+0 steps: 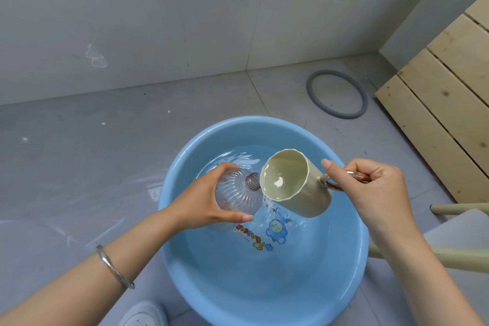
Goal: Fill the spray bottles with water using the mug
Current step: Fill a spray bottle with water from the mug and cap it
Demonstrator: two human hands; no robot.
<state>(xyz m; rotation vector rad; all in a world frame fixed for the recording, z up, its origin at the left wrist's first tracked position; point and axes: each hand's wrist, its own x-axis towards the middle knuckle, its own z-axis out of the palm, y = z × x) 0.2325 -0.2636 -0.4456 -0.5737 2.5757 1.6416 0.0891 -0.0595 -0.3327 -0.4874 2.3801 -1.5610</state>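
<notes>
My left hand (206, 201) grips a clear ribbed spray bottle (235, 192) with no spray head on it, tilted so its threaded neck points right. The bottle hangs over a blue basin (174, 267) holding water. My right hand (370, 190) holds a cream mug (299, 185) by its shiny handle. The mug is tipped far over to the left, its rim right beside the bottle neck. A thin trickle of water falls from the mug's lower lip into the basin.
The basin stands on a grey tiled floor by a pale wall. A grey rubber ring (337, 94) lies behind it. Wooden slats (444, 103) lean at the right. A stool's pale legs (449, 259) and a white shoe (144, 316) sit close to the basin.
</notes>
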